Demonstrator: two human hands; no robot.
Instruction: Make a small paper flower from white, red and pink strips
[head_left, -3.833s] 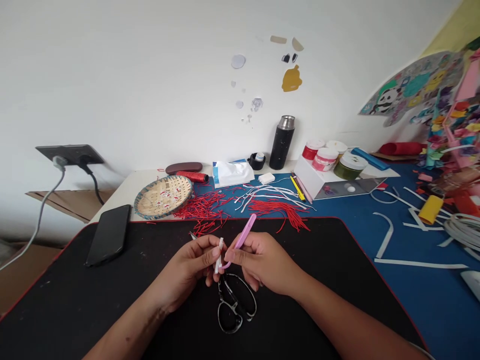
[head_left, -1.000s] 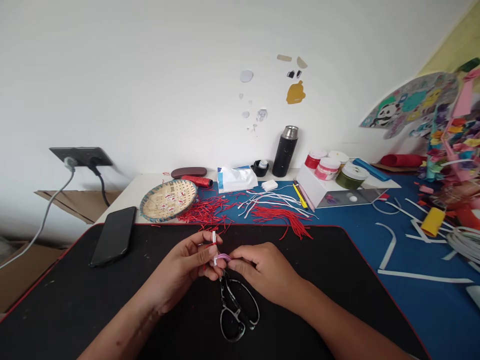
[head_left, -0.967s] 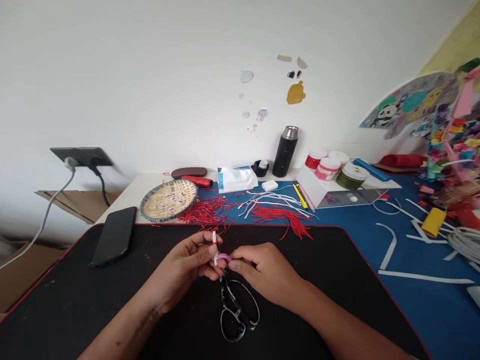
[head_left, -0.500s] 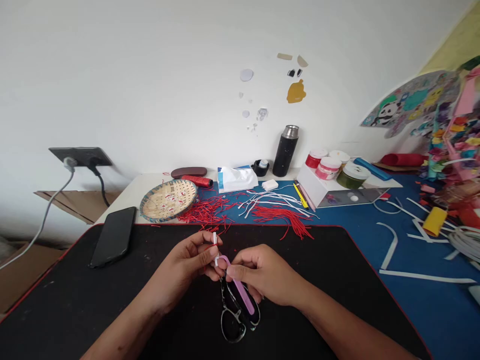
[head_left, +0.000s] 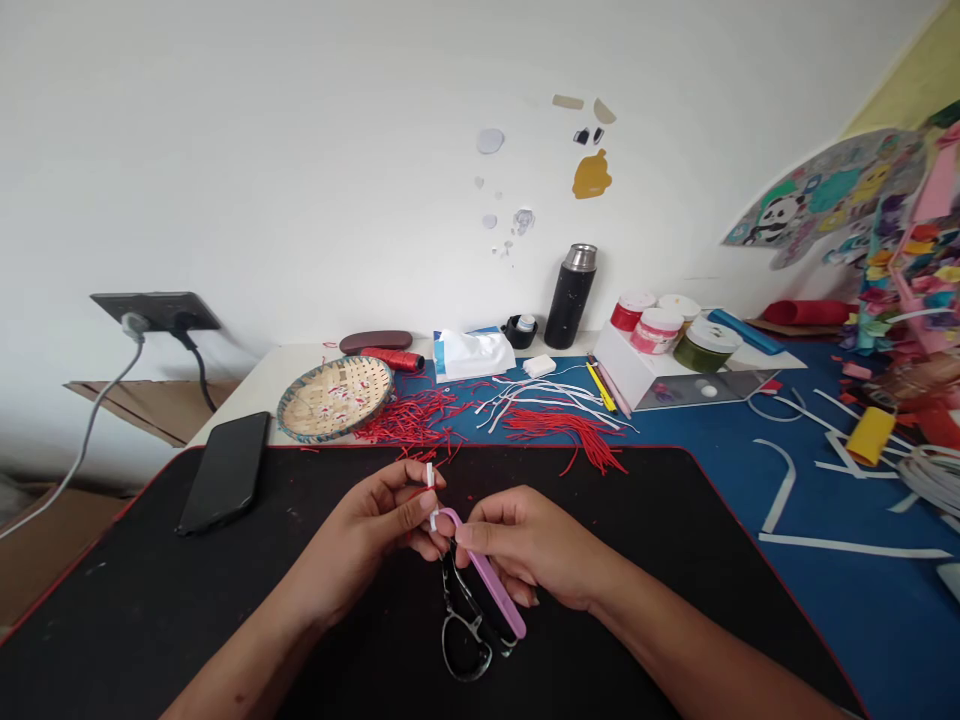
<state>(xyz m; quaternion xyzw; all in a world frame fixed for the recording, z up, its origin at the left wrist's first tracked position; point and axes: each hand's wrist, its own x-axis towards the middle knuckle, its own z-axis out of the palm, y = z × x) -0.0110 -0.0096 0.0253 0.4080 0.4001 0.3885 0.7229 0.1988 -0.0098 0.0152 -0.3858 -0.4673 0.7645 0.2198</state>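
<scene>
My left hand (head_left: 390,520) pinches a short white strip (head_left: 430,476) upright between thumb and fingertips. A thin red cord (head_left: 425,490) crosses the strip near the thumb. My right hand (head_left: 525,545) is closed around a pair of pink bent-tip tweezers (head_left: 496,585). Their curved end meets the lower part of the white strip, close to my left fingertips; whether it grips the strip or the cord is too small to tell. Under both hands, scissors (head_left: 448,655) with dark, silvery handles lie on the black mat (head_left: 360,660), partly hidden by fingers and tweezers.
Beyond the mat are a woven basket (head_left: 289,425) with small bits inside, cut red cords (head_left: 562,428), white cords (head_left: 517,393) and a red thread spool (head_left: 394,359). A phone (head_left: 225,470) lies left. At the back stand a black flask (head_left: 570,300) and lidded jars (head_left: 705,345).
The lower end of the tweezers has swung outward to the right, and more of it shows below my right hand. My left hand keeps its pinch on the white strip.
</scene>
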